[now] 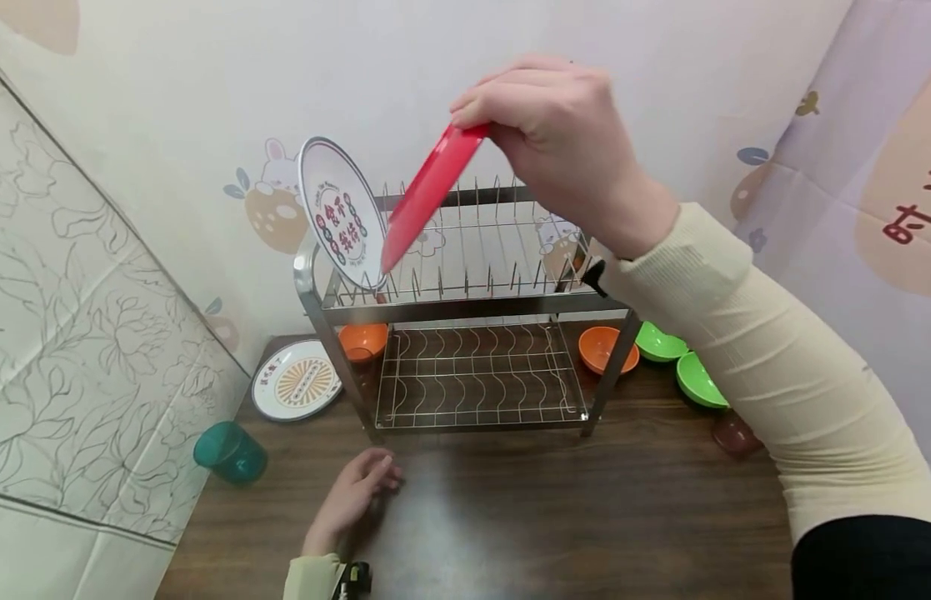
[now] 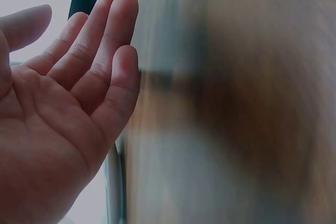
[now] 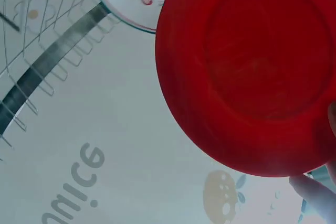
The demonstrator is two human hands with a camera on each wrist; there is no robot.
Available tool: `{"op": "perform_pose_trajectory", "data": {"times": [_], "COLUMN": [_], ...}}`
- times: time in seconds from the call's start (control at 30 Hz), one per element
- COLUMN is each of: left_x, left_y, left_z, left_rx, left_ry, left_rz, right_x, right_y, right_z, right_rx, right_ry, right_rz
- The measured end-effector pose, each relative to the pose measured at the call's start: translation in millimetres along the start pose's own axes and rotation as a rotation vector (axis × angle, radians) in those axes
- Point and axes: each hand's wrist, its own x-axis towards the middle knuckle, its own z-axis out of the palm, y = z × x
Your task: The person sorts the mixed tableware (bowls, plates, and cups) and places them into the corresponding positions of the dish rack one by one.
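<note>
My right hand (image 1: pixel 548 117) pinches a red plate (image 1: pixel 435 196) by its upper edge, holding it tilted above the top tier of a metal dish rack (image 1: pixel 465 310). In the right wrist view the round face of the red plate (image 3: pixel 268 56) fills much of the picture, with fingertips at its rim. Left of it, a white plate with red lettering (image 1: pixel 340 212) stands on edge in the rack's left end. My left hand (image 1: pixel 356 492) rests by the table's surface in front of the rack, holding nothing; its fingers (image 2: pixel 107 51) are loosely extended in the left wrist view.
Left of the rack are a white patterned plate (image 1: pixel 297 381) and a teal cup (image 1: pixel 231 452). Orange bowls (image 1: pixel 363 340) sit at both sides of the lower tier. Green bowls (image 1: pixel 701 382) and a dark reddish cup (image 1: pixel 735 435) lie to the right, near my sleeve.
</note>
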Motion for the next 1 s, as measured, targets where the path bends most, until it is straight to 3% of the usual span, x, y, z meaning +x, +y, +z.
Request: {"op": "perform_pose_trajectory", "data": {"times": [0.13,0.4,0.57,0.73,0.87,1.0], "left_x": [5.4,19.5,17.2,14.0,13.0,11.2], "left_y": [15.0,11.2,17.6,23.3,19.5,12.4], "left_z": [16.3,37.7,40.8,41.5,42.2,40.8], "left_rx": [0.015,0.014,-0.008,-0.006,-0.01,-0.003], "left_ry": [-0.048,-0.128,-0.143,-0.145,-0.141,-0.129], "left_rz": [0.042,0.074,0.061,0.044,0.034,0.029], "right_x": [10,24,28,33,34,31], "right_y": [4,10,15,10,4,0], "right_z": [15.6,39.8,57.5,74.4,83.8,89.7], "right_rx": [-0.002,-0.006,-0.062,-0.127,-0.184,-0.198], "right_ry": [-0.086,-0.201,-0.261,-0.414,-0.529,-0.577], "right_rz": [-0.01,0.084,0.052,0.023,-0.047,-0.105]}}
